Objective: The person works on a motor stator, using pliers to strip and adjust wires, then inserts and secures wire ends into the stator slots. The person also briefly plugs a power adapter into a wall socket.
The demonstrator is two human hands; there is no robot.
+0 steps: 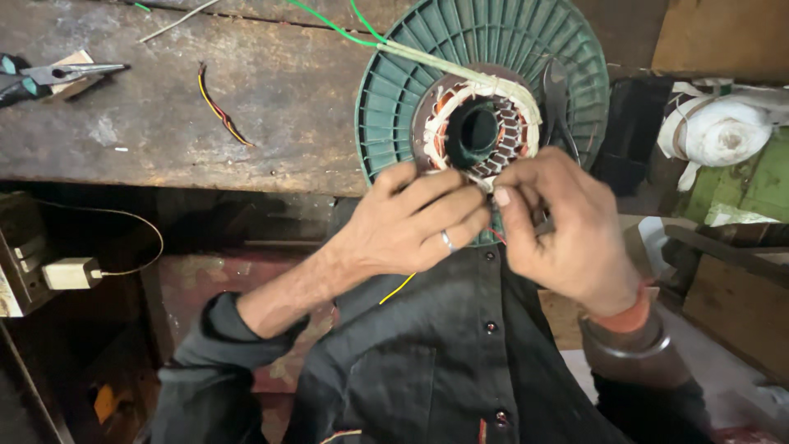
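Fingers [460, 201] pinching wires, stator [481, 131] just above

- Dim, warm light from above, brightest on the wooden bench [246, 107].
- Deep shadow under the bench edge.
- Slight blur on fingers; wide-angle bending at the edges.

Left hand [411, 218], ringed, and right hand [567, 226]: fingertips pinched together at near edge of copper-wound stator [485, 123]. Stator seated on green ribbed spool [394, 90] at edge of worn wooden bench [205, 107]. Pliers [57, 76] far left; red-yellow wire scrap [220, 108] between.
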